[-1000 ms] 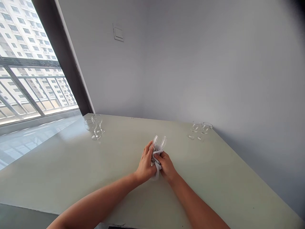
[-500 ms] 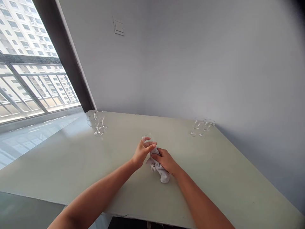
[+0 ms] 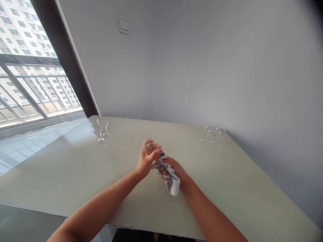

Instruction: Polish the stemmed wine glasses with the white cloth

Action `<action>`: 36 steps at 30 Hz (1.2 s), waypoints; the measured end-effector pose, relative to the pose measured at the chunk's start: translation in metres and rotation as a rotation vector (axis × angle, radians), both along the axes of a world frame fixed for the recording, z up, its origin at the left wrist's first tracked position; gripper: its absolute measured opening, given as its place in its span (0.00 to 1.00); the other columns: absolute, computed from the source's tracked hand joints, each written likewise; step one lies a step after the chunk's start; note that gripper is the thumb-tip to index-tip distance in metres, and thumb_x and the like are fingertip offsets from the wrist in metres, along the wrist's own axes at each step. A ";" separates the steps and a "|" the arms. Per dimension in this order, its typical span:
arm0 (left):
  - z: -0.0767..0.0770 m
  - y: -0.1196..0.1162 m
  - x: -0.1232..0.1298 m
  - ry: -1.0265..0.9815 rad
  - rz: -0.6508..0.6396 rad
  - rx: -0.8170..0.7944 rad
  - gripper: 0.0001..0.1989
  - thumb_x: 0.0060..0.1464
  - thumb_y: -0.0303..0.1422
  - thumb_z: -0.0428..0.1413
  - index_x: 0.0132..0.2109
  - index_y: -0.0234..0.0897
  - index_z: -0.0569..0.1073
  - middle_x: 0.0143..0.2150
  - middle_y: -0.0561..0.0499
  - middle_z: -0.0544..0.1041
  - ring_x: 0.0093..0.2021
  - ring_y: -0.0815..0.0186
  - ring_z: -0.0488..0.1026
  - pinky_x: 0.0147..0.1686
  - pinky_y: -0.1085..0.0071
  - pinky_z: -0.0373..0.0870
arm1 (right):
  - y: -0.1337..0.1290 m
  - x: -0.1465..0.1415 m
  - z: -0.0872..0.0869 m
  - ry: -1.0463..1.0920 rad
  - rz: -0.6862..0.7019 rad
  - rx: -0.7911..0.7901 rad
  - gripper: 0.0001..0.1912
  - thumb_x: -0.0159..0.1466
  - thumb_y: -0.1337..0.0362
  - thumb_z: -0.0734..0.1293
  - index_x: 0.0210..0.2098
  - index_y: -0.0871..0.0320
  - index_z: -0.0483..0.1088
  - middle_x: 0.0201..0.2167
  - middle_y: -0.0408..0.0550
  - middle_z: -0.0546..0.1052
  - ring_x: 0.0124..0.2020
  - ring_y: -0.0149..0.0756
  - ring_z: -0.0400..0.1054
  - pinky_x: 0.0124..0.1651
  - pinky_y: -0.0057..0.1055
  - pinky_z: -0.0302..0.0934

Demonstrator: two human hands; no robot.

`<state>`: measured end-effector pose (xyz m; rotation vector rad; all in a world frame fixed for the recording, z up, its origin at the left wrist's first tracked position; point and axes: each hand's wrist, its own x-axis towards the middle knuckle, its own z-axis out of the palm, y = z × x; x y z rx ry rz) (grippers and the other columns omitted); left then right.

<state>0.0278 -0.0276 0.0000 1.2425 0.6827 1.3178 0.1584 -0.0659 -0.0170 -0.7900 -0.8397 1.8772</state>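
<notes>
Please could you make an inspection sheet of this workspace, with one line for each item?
Surface: pale green table, dry as far as can be seen.
Job's things: stemmed glass held above the table; grey cloth bunched below it.
Clutter: a pair of stemmed glasses at far left; another pair at far right.
Hands: left hand holds the glass; right hand holds the cloth.
Cables: nothing seen.
Surroundings: grey wall with a switch; window at left.
</notes>
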 end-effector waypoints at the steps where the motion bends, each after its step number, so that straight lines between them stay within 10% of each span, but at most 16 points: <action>1: 0.001 0.000 -0.001 0.013 0.029 0.032 0.24 0.44 0.38 0.57 0.46 0.38 0.55 0.35 0.50 0.69 0.35 0.67 0.70 0.25 0.76 0.64 | 0.001 -0.003 -0.003 0.065 -0.044 -0.041 0.11 0.54 0.60 0.64 0.35 0.58 0.65 0.23 0.41 0.67 0.16 0.23 0.56 0.16 0.21 0.56; 10: -0.014 0.005 -0.005 0.164 0.221 0.324 0.29 0.41 0.36 0.60 0.48 0.40 0.54 0.38 0.50 0.67 0.36 0.67 0.69 0.27 0.74 0.66 | -0.004 -0.028 -0.018 -0.048 -0.058 -0.097 0.15 0.55 0.52 0.62 0.29 0.58 0.61 0.19 0.39 0.64 0.15 0.24 0.55 0.18 0.26 0.58; 18: -0.023 0.035 -0.028 0.442 0.680 0.655 0.30 0.40 0.38 0.60 0.48 0.38 0.55 0.37 0.49 0.70 0.37 0.66 0.68 0.35 0.67 0.63 | -0.014 -0.019 -0.002 -1.211 -0.037 0.606 0.26 0.61 0.45 0.50 0.23 0.57 0.64 0.25 0.43 0.69 0.26 0.30 0.62 0.28 0.27 0.52; 24: -0.021 0.046 -0.037 0.380 0.799 0.694 0.32 0.42 0.42 0.59 0.50 0.37 0.54 0.37 0.48 0.70 0.41 0.63 0.69 0.45 0.59 0.61 | -0.005 -0.007 0.028 -1.754 0.079 0.725 0.24 0.63 0.52 0.49 0.26 0.54 0.70 0.27 0.46 0.74 0.34 0.37 0.66 0.33 0.30 0.53; 31: -0.030 0.051 -0.038 0.351 0.766 0.674 0.32 0.42 0.45 0.58 0.50 0.38 0.54 0.37 0.48 0.70 0.41 0.62 0.70 0.49 0.56 0.58 | 0.033 -0.002 0.035 -1.780 0.277 0.823 0.14 0.59 0.60 0.59 0.43 0.52 0.68 0.29 0.46 0.75 0.30 0.34 0.69 0.30 0.27 0.56; 36: -0.036 0.052 -0.037 0.398 0.741 0.665 0.31 0.42 0.43 0.59 0.49 0.38 0.55 0.37 0.47 0.71 0.45 0.61 0.68 0.50 0.56 0.57 | 0.045 -0.015 0.028 -1.824 0.085 0.868 0.16 0.61 0.55 0.57 0.44 0.56 0.66 0.39 0.51 0.72 0.33 0.36 0.68 0.33 0.30 0.56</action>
